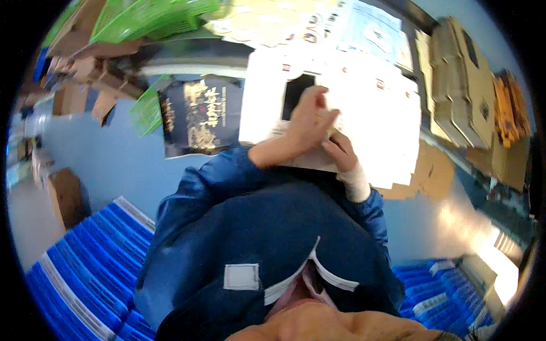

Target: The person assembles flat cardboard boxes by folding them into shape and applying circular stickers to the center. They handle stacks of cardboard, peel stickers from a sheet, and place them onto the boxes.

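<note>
White printed sheets or flat cartons (369,113) lie overlapping in front of me. The one under my hands has a black rectangle (294,98) on it. My left hand (307,122) rests over this rectangle's edge, thumb and fingers apart, with nothing visible in it. Close beside its thumb, my right hand (343,152) has its fingers curled together. A small yellowish spot shows between the two hands, too blurred to name. A beige wrap (357,183) covers my right wrist.
A dark printed bag or sheet (202,116) lies left, beside a green piece (149,111). Green baskets (148,20) stand at the far left. Folded brown cartons (463,85) and orange items (509,108) are at right. Blue stacks (91,267) flank me.
</note>
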Demonstrator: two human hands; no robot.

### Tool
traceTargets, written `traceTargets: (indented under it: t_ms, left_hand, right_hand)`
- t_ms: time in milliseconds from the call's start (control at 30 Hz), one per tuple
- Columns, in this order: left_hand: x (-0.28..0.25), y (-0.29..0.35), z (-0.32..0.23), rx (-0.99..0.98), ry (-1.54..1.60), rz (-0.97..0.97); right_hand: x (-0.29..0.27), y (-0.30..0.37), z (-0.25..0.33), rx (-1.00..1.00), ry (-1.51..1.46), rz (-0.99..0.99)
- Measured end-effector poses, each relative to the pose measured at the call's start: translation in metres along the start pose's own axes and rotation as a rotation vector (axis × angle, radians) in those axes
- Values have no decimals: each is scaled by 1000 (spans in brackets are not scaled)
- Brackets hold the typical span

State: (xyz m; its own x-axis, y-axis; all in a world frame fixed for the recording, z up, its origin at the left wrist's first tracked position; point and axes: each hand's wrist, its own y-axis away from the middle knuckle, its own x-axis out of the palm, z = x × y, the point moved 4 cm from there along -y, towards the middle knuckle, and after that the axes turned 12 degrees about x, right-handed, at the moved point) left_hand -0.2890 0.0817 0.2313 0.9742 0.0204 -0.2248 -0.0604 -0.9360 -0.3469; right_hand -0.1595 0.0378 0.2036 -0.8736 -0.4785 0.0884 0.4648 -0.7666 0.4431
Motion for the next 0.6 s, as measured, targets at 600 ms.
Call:
traceTargets:
  t_ms: [600]
  left_hand:
    - [-148, 5, 58, -161, 249, -465]
  right_hand:
    - [-4, -26, -4, -147, -288, -93]
